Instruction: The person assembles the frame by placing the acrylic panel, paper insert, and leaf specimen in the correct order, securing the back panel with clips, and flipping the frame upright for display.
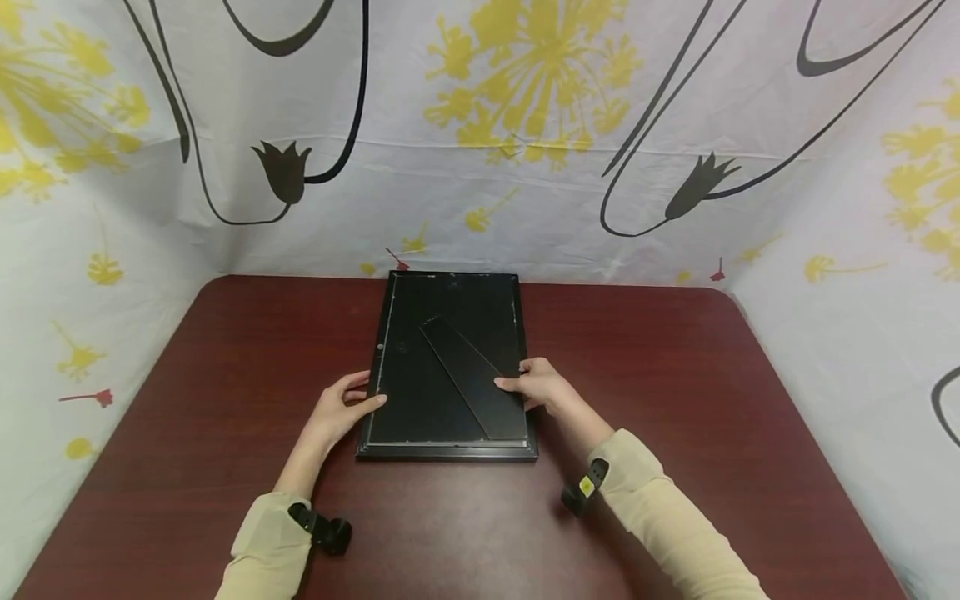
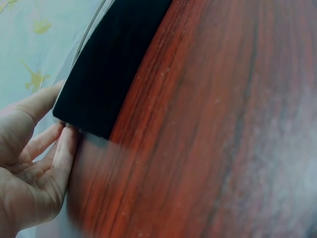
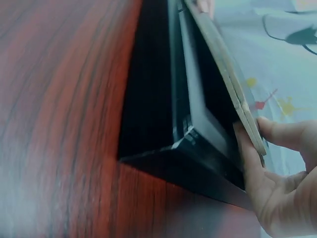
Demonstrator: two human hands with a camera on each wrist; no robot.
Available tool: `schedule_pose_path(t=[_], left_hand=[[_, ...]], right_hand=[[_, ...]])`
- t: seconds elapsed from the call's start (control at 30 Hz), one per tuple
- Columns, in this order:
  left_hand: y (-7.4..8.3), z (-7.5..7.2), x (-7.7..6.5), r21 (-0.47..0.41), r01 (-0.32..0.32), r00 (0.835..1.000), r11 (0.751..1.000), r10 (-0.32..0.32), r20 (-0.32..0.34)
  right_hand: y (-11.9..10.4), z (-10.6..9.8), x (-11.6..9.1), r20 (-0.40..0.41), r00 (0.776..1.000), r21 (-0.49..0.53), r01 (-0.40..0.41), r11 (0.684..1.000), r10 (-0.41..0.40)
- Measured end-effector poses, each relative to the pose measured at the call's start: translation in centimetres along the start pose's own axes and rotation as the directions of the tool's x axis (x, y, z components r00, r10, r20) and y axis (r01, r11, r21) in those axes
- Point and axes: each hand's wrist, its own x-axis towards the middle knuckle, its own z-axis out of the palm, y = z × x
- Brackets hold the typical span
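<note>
A black picture frame [image 1: 450, 452] lies face down on the table, its backing board [image 1: 412, 375] with a flat black stand leg [image 1: 468, 375] uppermost. In the right wrist view the backing board [image 3: 230, 79] is tilted up from the frame [image 3: 148, 89], with a dark gap between them. My right hand [image 1: 551, 392] pinches the board's right edge, thumb on top and fingers beneath. On the other side my left hand [image 1: 333, 417] grips the frame's left edge, thumb over the top and fingers at the side. Part of those fingers is hidden behind the frame.
The reddish-brown wooden table [image 1: 637, 350] has rounded far corners. Patterned white cloth [image 1: 465, 192] hangs behind and along both sides, close to the table's edges. Black wrist cameras [image 1: 333, 535] are strapped over both cream sleeves [image 1: 675, 525].
</note>
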Motion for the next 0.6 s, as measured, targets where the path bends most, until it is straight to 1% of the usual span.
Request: schedule_pose_path(t=[0.03,0.1,0.17,0.2,0.27,0.4,0.43,0.47,0.53,0.6], left_hand=[[0.1,0.1,0.0,-0.002,0.006,1.0,1.0,-0.006,0.001],[0.3,0.2,0.1,-0.014,0.016,1.0,1.0,-0.016,0.001],[0.4,0.3,0.2,-0.024,0.021,1.0,0.999,-0.021,0.0],[0.5,0.4,0.2,-0.027,0.022,1.0,0.999,-0.022,0.0],[0.6,0.5,0.3,-0.034,0.025,1.0,0.999,-0.025,0.002],[0.6,0.5,0.4,-0.027,0.032,0.999,0.999,-0.032,0.004],[0.5,0.4,0.4,-0.029,0.034,0.999,0.999,-0.034,0.005],[0.5,0.4,0.4,-0.029,0.034,0.999,0.999,-0.033,0.005],[0.4,0.2,0.3,-0.032,0.031,0.999,0.999,-0.031,0.01],[0.4,0.0,0.3,-0.036,0.028,1.0,0.999,-0.027,0.013]], right_hand=[[0.0,0.1,0.0,-0.028,1.0,-0.063,0.008,0.998,-0.01],[-0.1,0.3,-0.2,-0.077,0.996,-0.192,0.025,0.981,-0.04],[-0.2,0.4,-0.5,-0.119,0.99,-0.308,0.042,0.951,-0.082],[-0.3,0.4,-0.8,-0.13,0.986,-0.347,0.048,0.937,-0.099],[-0.5,0.2,-1.2,-0.145,0.982,-0.37,0.061,0.927,-0.123],[-0.8,-0.7,-2.0,-0.142,0.976,-0.351,0.105,0.931,-0.163],[-0.8,-1.0,-2.0,-0.148,0.972,-0.357,0.119,0.926,-0.182],[-0.8,-1.3,-1.9,-0.163,0.967,-0.372,0.124,0.92,-0.196],[-0.7,-1.7,-1.4,-0.203,0.95,-0.419,0.136,0.898,-0.238],[-0.6,-2.1,-0.4,-0.229,0.94,-0.448,0.13,0.884,-0.254]])
